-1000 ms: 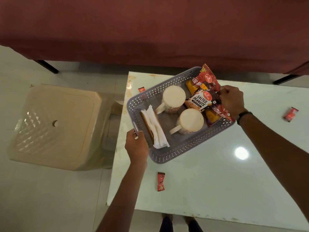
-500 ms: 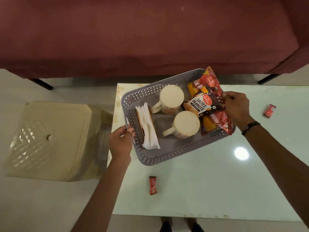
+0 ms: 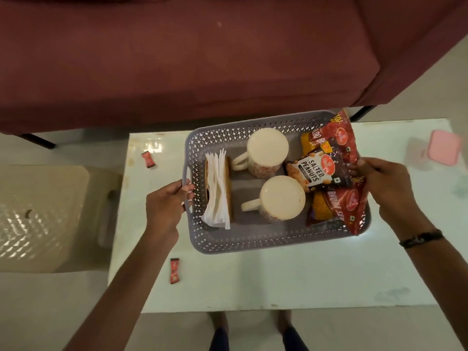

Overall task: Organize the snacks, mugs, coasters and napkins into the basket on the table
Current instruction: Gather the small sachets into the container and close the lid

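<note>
A grey perforated basket point(image 3: 253, 243) sits on the white table point(image 3: 278, 279). Inside it, white napkins point(image 3: 216, 191) lean against brown coasters point(image 3: 228, 188) at the left. Two cream mugs stand upside down in the middle, one at the back point(image 3: 267, 150) and one nearer me point(image 3: 282, 197). Several snack packets lie at the right, a salted peanuts packet point(image 3: 316, 171) on top. My left hand point(image 3: 166, 207) grips the basket's left handle. My right hand point(image 3: 387, 184) holds the basket's right end among the packets.
Two small red sachets lie loose on the table, one at the front left point(image 3: 174, 271) and one at the back left point(image 3: 148, 159). A pink object point(image 3: 443, 152) lies at the right edge. A beige plastic stool point(image 3: 48, 219) stands left of the table, a maroon sofa point(image 3: 202, 59) behind it.
The basket has turned from a skewed angle to lie square with the table and has shifted toward the middle. Both hands stayed on its ends throughout.
</note>
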Demonstrator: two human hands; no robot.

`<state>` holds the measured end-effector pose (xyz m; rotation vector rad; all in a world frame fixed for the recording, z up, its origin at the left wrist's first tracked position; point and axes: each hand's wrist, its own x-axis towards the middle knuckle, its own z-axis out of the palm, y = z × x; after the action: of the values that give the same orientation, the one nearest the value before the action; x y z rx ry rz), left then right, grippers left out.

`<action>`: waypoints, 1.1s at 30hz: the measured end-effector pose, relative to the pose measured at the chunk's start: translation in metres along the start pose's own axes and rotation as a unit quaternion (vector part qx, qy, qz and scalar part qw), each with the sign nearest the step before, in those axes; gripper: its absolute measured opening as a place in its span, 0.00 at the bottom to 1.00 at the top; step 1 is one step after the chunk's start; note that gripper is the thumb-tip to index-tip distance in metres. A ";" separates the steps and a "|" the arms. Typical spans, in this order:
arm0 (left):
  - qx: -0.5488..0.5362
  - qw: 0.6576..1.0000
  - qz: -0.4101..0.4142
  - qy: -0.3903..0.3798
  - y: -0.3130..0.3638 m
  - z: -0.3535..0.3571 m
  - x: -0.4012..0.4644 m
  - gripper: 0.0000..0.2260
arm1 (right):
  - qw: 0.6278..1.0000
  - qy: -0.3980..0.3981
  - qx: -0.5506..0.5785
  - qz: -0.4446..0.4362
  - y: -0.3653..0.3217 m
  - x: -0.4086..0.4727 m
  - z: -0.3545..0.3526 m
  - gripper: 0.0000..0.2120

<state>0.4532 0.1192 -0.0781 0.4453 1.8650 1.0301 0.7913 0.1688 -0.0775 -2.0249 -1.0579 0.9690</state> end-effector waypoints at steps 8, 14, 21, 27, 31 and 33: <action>0.056 0.998 -0.034 0.020 -0.056 0.060 -0.026 0.10 | 0.998 -0.011 0.012 0.067 0.083 0.010 -0.039 0.11; 0.057 0.996 -0.066 0.031 -0.083 0.079 -0.016 0.10 | 0.995 -0.028 0.022 0.091 0.119 0.020 -0.030 0.10; 0.073 0.994 -0.067 0.040 -0.097 0.087 0.004 0.11 | 0.995 -0.024 0.015 0.096 0.133 0.029 -0.007 0.11; 0.095 0.992 -0.075 0.044 -0.105 0.087 0.013 0.11 | 0.994 -0.025 0.003 0.103 0.142 0.026 -0.003 0.12; 0.107 0.991 -0.067 0.041 -0.109 0.086 0.013 0.11 | 0.995 -0.030 -0.004 0.096 0.144 0.024 -0.003 0.13; 0.117 0.990 -0.059 0.045 -0.110 0.086 0.013 0.11 | 0.995 -0.031 -0.003 0.096 0.145 0.024 -0.004 0.13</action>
<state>0.5325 0.1041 -0.1924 0.4248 2.0769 0.7669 0.8592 0.1214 -0.1984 -2.1445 -0.9093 1.1336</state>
